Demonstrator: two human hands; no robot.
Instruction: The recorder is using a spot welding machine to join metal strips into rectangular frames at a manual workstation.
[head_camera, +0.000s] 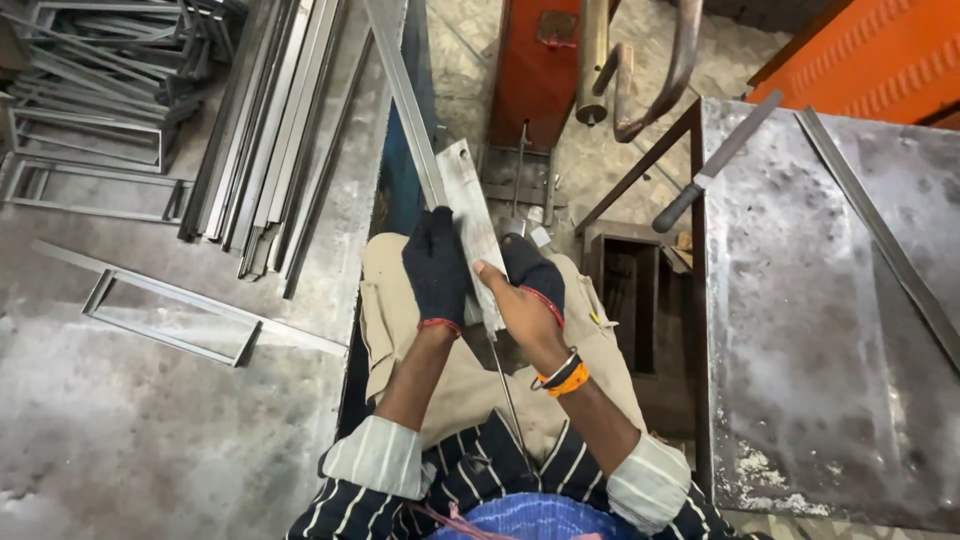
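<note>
My left hand (436, 268) wears a black glove and grips the left edge of a flat grey metal plate (468, 195) that lies lengthwise over my lap. My right hand (522, 295), in a black glove that leaves the palm and thumb bare, holds the plate's right side near its lower end. A thin metal rod (508, 390) runs from under the plate down toward my body. A long metal strip (405, 100) slants up and away behind the plate.
A steel table (830, 330) on the right carries a file with a black handle (715, 165) and a long flat bar (880, 235). Left are bundled metal strips (270, 120), welded rectangular frames (170, 320) and an orange machine (535, 70) ahead.
</note>
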